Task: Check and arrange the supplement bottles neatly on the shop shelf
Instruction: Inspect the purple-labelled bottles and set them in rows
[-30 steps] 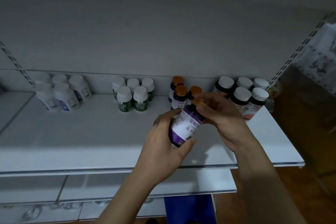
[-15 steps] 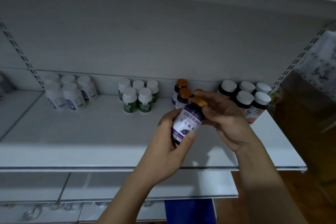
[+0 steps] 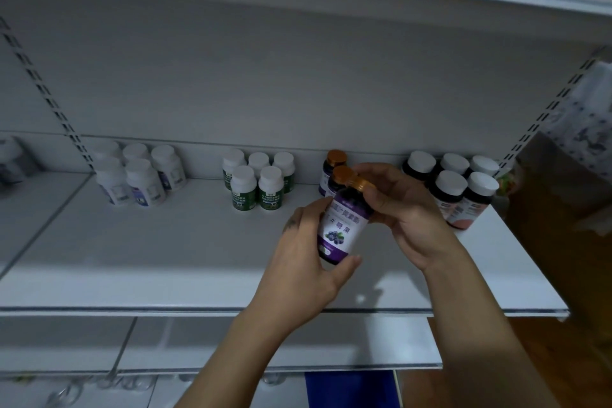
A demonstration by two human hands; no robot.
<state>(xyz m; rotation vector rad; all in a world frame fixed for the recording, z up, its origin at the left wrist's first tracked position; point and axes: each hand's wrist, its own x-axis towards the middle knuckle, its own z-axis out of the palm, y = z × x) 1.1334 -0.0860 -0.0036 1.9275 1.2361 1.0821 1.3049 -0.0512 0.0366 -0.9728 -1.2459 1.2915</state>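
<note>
The purple-label bottle [image 3: 342, 228] has a dark, smooth body that looks like glossy plastic, and its label is shiny. Its cap [image 3: 362, 183] is orange-gold with a metallic sheen, like the caps of the orange-capped bottles [image 3: 336, 158] behind it. The shelf [image 3: 165, 258] looks like white painted metal, smooth and matt, with a shinier strip [image 3: 198, 310] along its front edge. The slotted uprights [image 3: 49, 99] look like painted metal too. The white bottles [image 3: 142, 182] at the left are matt plastic, body and cap. The green-label bottles [image 3: 256, 190] and the dark bottles [image 3: 451, 184] at the right carry smooth white plastic caps. The floor [image 3: 546, 348] looks like brown wood with a slight shine.
</note>
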